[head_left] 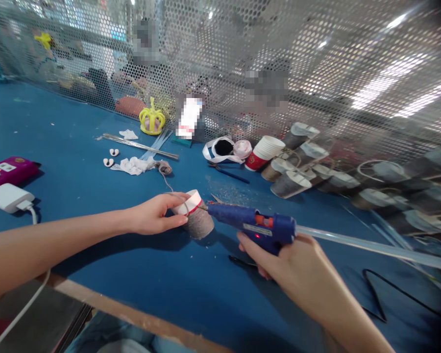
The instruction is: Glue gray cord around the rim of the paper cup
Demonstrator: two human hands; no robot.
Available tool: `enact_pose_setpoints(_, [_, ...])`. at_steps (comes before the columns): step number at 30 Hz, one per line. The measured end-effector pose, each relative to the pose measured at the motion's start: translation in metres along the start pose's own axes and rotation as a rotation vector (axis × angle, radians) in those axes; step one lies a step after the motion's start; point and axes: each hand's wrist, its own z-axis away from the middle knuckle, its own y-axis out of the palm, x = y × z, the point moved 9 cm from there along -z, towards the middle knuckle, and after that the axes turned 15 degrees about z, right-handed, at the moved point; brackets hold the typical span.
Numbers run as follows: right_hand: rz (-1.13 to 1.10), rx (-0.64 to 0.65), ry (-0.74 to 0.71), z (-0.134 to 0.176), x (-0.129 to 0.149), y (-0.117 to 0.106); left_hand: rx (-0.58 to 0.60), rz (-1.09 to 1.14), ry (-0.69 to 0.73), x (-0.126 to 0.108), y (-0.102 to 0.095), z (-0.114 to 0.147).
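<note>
Left hand (pixel 156 214): closed on white-edged grey cup (pixel 200 224) | Right hand (pixel 292 264): wrapped round glue gun (pixel 238 218) | Nozzle (pixel 203 207): at cup, contact unclear

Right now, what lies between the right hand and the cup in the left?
In the head view, the glue gun spans that stretch: the right hand grips it, and its nozzle points at the cup, which the left hand holds.

Bright strip lights (pixel 387 81) beyond the mesh (pixel 220 44), soft shadows on the tabletop (pixel 69 132), blur toward the right edge.
</note>
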Motion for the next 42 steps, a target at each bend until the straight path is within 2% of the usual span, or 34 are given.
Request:
enact_pose_setpoints(3, [-0.074, 0.095, 0.074, -0.001, -0.01, 0.009, 0.004, -0.002, 0.016, -0.001, 0.0, 0.0])
enact_pose_setpoints(11, [-0.137, 0.109, 0.148, 0.002, -0.008, 0.009, 0.025, -0.003, 0.032, -0.003, 0.001, 0.001])
enact_pose_setpoints(19, [-0.015, 0.165, 0.244, -0.004, -0.023, 0.013, 0.037, 0.05, 0.102, -0.004, 0.001, 0.001])
enact_pose_setpoints(23, [-0.007, 0.205, 0.283, -0.005, -0.028, 0.018, 0.032, 0.037, 0.09, -0.003, 0.0, 0.002])
enact_pose_setpoints(32, [-0.103, 0.221, 0.231, -0.001, -0.024, 0.02, 0.055, 0.028, 0.091, -0.006, 0.001, 0.001])
enact_pose_setpoints(39, [-0.071, 0.186, 0.251, -0.002, -0.023, 0.015, 0.039, 0.013, 0.077, -0.003, 0.0, 0.002])
enact_pose_setpoints(42, [-0.081, 0.132, 0.164, 0.0, -0.009, 0.009, 0.037, 0.007, 0.077, -0.003, 0.001, 0.002])
